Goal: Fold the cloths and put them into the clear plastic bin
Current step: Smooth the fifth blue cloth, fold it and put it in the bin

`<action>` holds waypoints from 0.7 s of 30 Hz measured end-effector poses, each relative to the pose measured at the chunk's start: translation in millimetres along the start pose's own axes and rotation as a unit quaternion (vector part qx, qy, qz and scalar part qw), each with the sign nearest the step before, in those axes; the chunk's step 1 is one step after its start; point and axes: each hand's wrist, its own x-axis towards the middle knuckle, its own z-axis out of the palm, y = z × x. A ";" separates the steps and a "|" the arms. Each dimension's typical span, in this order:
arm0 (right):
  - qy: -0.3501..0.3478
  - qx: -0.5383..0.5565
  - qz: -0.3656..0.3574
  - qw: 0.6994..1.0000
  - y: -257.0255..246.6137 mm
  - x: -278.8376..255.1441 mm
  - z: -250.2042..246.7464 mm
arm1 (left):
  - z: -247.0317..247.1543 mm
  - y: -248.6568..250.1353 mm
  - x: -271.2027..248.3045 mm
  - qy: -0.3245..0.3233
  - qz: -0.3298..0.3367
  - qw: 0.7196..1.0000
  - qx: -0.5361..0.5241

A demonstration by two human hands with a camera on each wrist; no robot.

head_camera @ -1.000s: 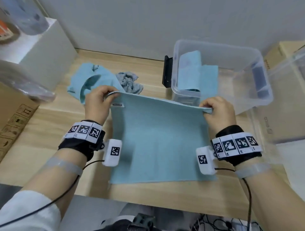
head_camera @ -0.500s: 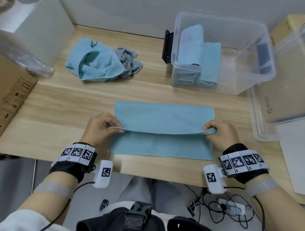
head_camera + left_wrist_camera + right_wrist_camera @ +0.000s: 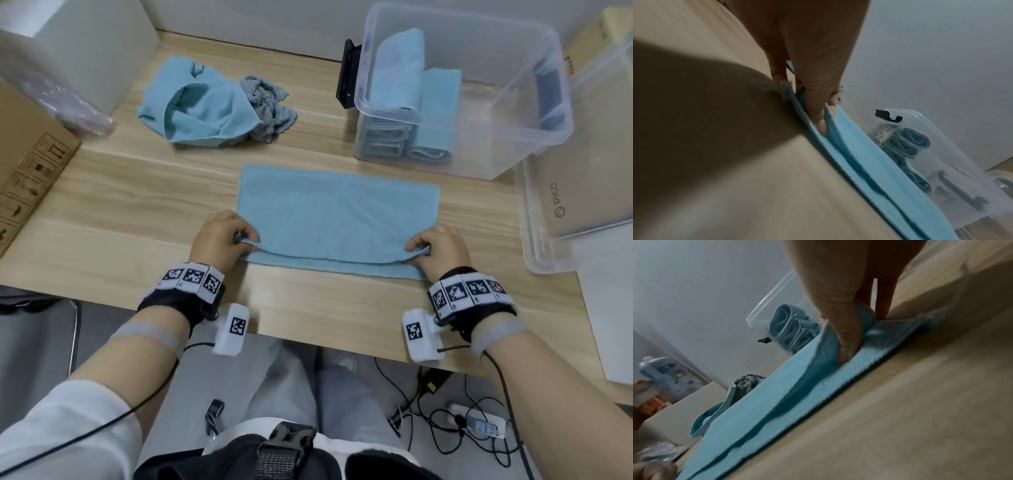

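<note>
A light blue cloth [image 3: 337,212] lies folded in half on the wooden table [image 3: 120,219], its upper layer reaching almost to the near edge of the lower one. My left hand [image 3: 239,238] pinches the upper layer's left corner, thumb under the fold [image 3: 819,113]. At the other end my right hand [image 3: 419,248] pinches the right corner [image 3: 844,340] the same way. The clear plastic bin [image 3: 496,113] stands behind at the right with several folded blue cloths [image 3: 404,68] inside. A crumpled blue cloth [image 3: 198,106] and a grey cloth [image 3: 270,102] lie at the back left.
The bin's clear lid [image 3: 575,192] lies at the right edge of the table. A cardboard box [image 3: 24,161] and a white box [image 3: 82,44] stand on the left. Cables and a power strip [image 3: 479,421] lie on the floor below the table's near edge.
Both hands have carried the cloth's far edge toward me and lowered it over the near half, so the cloth now lies doubled. The head camera has tilted downward.
</note>
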 end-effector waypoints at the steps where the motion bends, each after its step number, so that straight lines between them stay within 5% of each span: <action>1: 0.008 0.003 0.001 1.000 0.0 2.9 0.3 | -1.2 0.7 3.8 0.005 -0.002 1.000 -0.002; 7: 0.066 0.031 -0.010 0.997 -0.3 -10.9 -8.1 | -10.9 5.2 -5.1 0.049 0.024 0.998 -0.024; 21: 0.043 0.012 -0.066 0.997 19.9 -34.2 7.0 | -7.4 -8.7 -18.5 -0.003 0.048 0.999 0.006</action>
